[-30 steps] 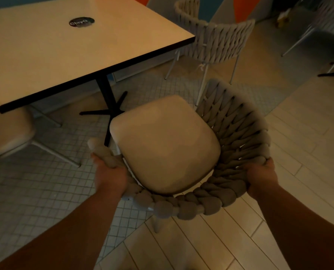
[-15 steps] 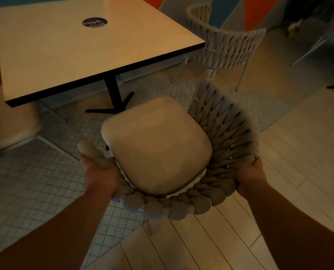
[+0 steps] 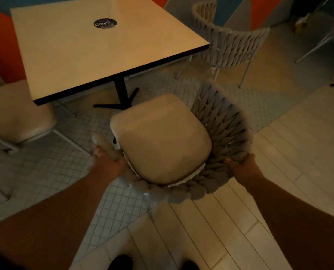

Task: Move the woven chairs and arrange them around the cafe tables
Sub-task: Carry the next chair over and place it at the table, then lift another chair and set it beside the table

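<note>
A woven chair [image 3: 223,123] with a beige seat cushion [image 3: 161,139] and a thick braided grey back rim stands right in front of me, its seat facing the square cafe table [image 3: 96,49]. My left hand [image 3: 108,162] grips the left end of the braided rim. My right hand [image 3: 244,168] grips the rim on the right side. The chair's front edge is near the table's black pedestal base [image 3: 121,98]; its legs are hidden under the seat.
A second woven chair [image 3: 230,41] stands at the table's right corner. A cushioned chair [image 3: 16,114] sits partly under the table at left. More chair legs [image 3: 316,45] show at far right. Floor changes from small tiles to planks; my shoes [image 3: 121,262] are at the bottom.
The held chair has shifted slightly left and closer to the table base, both hands keeping their grip on the rim. The view has moved with it.
</note>
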